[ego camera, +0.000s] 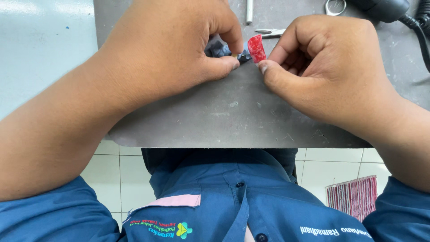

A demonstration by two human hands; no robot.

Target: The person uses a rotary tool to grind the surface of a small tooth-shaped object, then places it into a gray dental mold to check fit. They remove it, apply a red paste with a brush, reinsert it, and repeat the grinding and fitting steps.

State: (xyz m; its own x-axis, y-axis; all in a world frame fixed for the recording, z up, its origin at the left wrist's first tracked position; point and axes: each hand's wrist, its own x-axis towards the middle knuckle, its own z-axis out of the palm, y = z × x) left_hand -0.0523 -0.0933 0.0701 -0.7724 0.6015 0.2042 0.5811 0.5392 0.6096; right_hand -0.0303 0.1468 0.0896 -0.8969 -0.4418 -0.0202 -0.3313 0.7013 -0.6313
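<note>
Red piece (256, 48) pinched in right hand (331, 67), over grey worktop (233, 116); left hand (170, 49) closed on small dark part (244, 56), tips nearly touching; joining looks unfinished, pieces not yet mated

Near half of grey mat (233, 121) on the counter (45, 45) lies bare below both hands, while pliers (270, 32), metal rod (249, 10), ring (335, 6) and black cable (419, 31) crowd its far edge.
</note>
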